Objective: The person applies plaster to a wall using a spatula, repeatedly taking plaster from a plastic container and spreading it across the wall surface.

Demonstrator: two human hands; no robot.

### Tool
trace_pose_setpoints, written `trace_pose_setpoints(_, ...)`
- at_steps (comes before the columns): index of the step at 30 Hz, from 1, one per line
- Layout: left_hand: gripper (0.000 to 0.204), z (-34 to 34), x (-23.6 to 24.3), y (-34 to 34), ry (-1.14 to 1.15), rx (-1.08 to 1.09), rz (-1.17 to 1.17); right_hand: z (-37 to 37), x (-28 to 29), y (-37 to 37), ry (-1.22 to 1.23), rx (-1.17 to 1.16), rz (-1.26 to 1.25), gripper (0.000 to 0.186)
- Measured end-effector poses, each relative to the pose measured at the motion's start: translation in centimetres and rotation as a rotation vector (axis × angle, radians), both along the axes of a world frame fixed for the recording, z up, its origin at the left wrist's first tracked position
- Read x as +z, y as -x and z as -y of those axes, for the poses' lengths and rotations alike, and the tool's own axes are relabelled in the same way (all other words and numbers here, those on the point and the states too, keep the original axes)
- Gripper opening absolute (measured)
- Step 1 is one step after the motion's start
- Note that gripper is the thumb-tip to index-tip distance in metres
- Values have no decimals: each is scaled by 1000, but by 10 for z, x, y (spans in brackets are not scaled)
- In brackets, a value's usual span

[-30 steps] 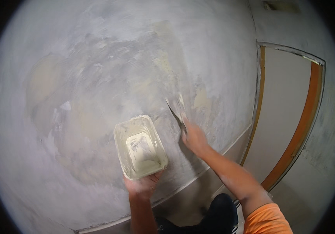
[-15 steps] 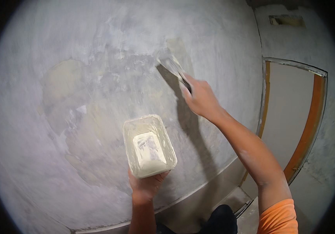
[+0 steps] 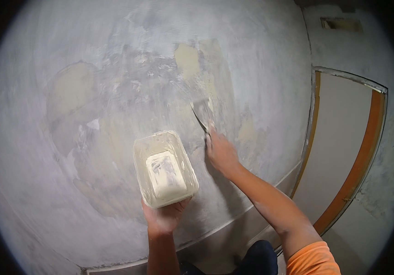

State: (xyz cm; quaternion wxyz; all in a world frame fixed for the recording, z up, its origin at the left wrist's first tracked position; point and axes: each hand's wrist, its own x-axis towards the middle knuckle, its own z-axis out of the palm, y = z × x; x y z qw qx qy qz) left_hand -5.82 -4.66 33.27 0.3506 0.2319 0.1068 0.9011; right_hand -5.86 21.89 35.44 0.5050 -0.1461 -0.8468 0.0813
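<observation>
My left hand [image 3: 165,216] holds up a rectangular plastic tub [image 3: 188,176] from below, its mouth tilted toward me. Pale putty coats the tub's inner walls, and some lies on its bottom. In my right hand [image 3: 223,155] is a putty knife [image 3: 202,112], gripped by its handle, with the broad blade against the grey wall [image 3: 270,64]. Around the blade the wall shows uneven skim marks and cream patches, one of them a cream patch [image 3: 187,59] above the knife. Most of my left fingers are hidden behind the tub.
To the right stands a doorway panel [image 3: 341,123] with an orange-brown strip along its edge. A rectangular recess [image 3: 341,24] sits high in the wall beyond the corner. Below, a ledge line runs along the wall's foot, and my dark-clothed knee [image 3: 259,259] shows there.
My right hand has drawn the putty knife down the wall, uncovering a cream patch above. The tub in my left hand has shifted slightly left.
</observation>
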Motion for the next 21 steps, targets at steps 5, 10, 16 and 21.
trace_pose_setpoints(5, 58, 6, -15, 11, -49, -55, -99, -9, 30, -45, -144, 34, -58, 46)
trace_pose_setpoints(10, 58, 7, -12, 3, -68, -17, -147, 62, 167, -68, 15, 176, -228, 40)
trace_pose_setpoints(16, 57, 4, -5, -3, -8, 30, -177, 54, 192, -31, -41, 74, -146, 35)
trace_pose_setpoints(21, 55, 4, 2, -8, 46, 114, -99, 39, 143, -50, -11, 61, 4, 37)
